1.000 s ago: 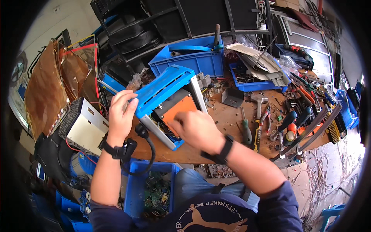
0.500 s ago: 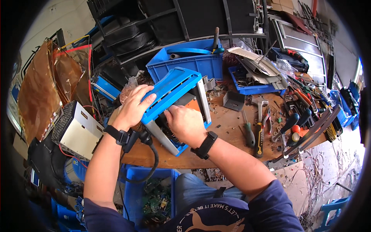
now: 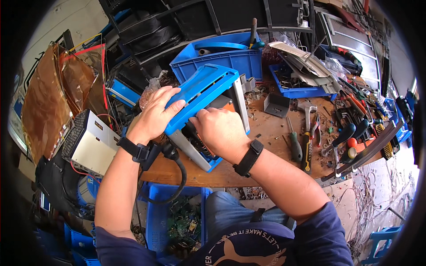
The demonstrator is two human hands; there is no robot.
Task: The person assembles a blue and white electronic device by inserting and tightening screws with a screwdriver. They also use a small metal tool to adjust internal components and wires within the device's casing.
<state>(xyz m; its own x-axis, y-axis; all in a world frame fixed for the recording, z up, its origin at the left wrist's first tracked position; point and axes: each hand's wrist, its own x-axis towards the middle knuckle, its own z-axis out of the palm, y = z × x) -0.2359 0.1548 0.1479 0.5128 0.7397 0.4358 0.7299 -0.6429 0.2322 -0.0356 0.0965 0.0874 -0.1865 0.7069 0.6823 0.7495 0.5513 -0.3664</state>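
A boxy device with a blue plastic frame (image 3: pixel 206 91), grey metal posts and an orange panel (image 3: pixel 229 106) inside stands tilted at the near edge of the wooden bench. My left hand (image 3: pixel 155 113) grips the frame's upper left edge, thumb lying over the blue rim. Just below that rim, my right hand (image 3: pixel 222 133) reaches into the device's open side with curled fingers. What those fingertips pinch, if anything, is hidden. A thick black cable (image 3: pixel 181 177) hangs in a loop below my left wrist.
Right of the device lie a hammer (image 3: pixel 307 137), a green-handled screwdriver (image 3: pixel 295 146), red pliers (image 3: pixel 316 129) and a small dark metal tray (image 3: pixel 277 105). A blue crate (image 3: pixel 217 62) stands behind. Below the bench edge, another blue bin (image 3: pixel 156 221) holds green circuit boards.
The whole view has shifted slightly, with the bench tools now further right. Both hands keep nearly the same places on the device.
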